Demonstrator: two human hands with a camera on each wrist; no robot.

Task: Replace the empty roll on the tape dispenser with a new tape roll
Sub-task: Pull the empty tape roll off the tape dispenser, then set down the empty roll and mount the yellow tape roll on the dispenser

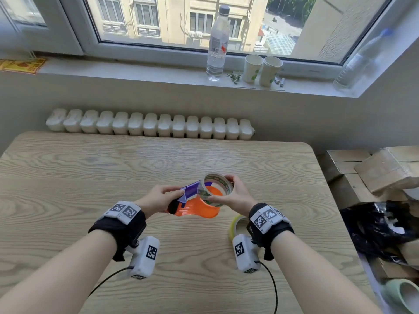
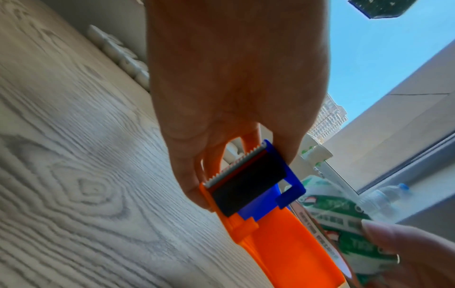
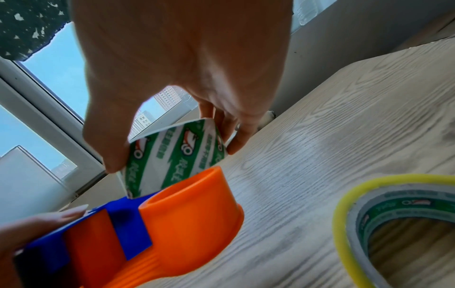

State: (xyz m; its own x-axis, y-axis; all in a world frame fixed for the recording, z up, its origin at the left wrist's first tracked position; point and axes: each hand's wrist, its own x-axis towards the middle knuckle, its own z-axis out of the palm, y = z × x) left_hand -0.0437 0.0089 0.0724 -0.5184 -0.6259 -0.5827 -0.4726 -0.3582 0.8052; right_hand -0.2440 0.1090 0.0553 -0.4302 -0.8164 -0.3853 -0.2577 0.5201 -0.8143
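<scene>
While we hold both items above the bench [image 1: 90,168]:
Left hand [image 1: 158,199]: fingers clamp the blade end of the orange-and-blue tape dispenser [image 1: 195,206].
Right hand [image 1: 235,196]: fingers grasp the green-printed empty roll [image 1: 215,188], tilted, touching the dispenser's orange hub.
New tape roll [image 1: 235,223]: yellow-edged, flat on the bench beneath our right wrist.

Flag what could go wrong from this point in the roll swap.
1. The left hand grips the dispenser right beside its serrated blade; a slip could nick a finger.
2. The right hand holds the empty core tilted against the orange hub; it could snag there.
3. The yellow-edged new roll lies under the right wrist and could get knocked.
</scene>
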